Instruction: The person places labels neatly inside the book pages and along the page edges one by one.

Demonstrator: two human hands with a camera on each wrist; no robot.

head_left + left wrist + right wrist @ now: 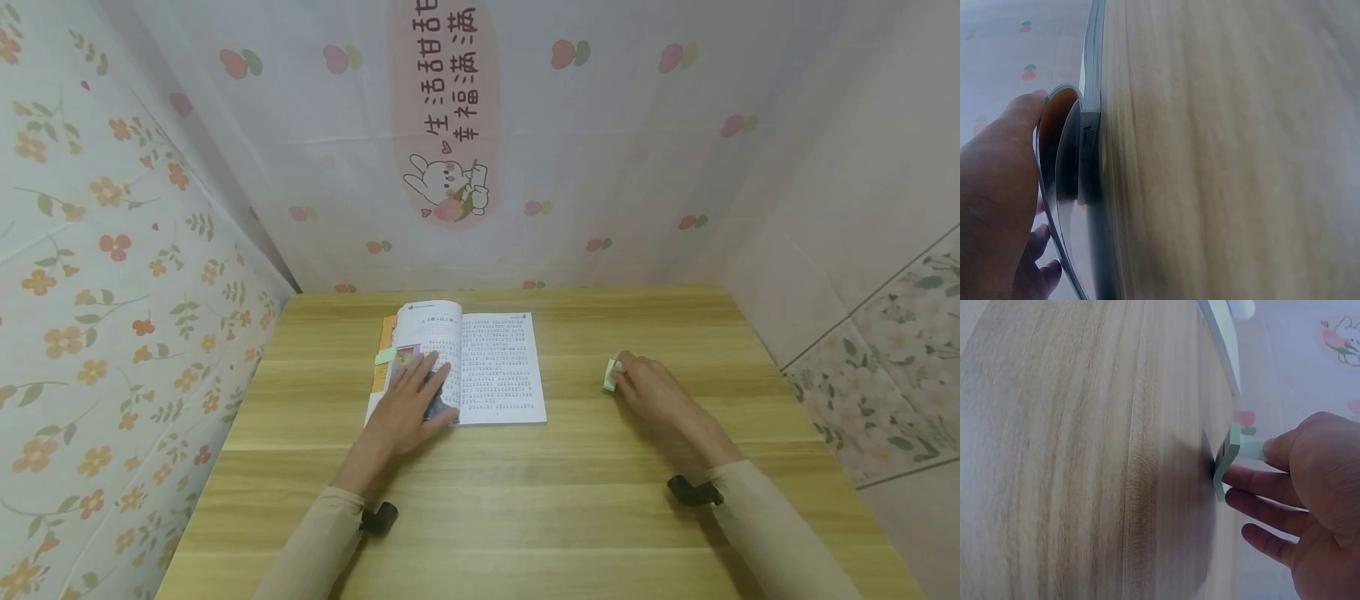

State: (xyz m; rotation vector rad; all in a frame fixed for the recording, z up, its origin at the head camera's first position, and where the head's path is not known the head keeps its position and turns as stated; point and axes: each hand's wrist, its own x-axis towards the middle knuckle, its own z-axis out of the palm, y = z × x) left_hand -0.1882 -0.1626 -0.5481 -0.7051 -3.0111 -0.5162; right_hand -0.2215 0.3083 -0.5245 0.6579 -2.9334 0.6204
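An open book [501, 371] lies on the table, with printed text and a picture on its left page. My left hand [408, 408] rests on that left page with its fingers spread. In the left wrist view, the pages and cover [1054, 144] bow up under the hand. A small light green plastic clip [385, 356] sits on the book's left edge. To the right of the book, my right hand [654, 390] pinches another light green plastic clip [1229, 459] between thumb and fingers. That clip is at the tabletop, its lower edge seeming to touch the wood.
The wooden table [480, 508] runs back to a printed cloth backdrop [637, 167]. A floral cloth [112, 292] hangs along the left side. Black wrist cameras [693, 492] are strapped on both forearms.
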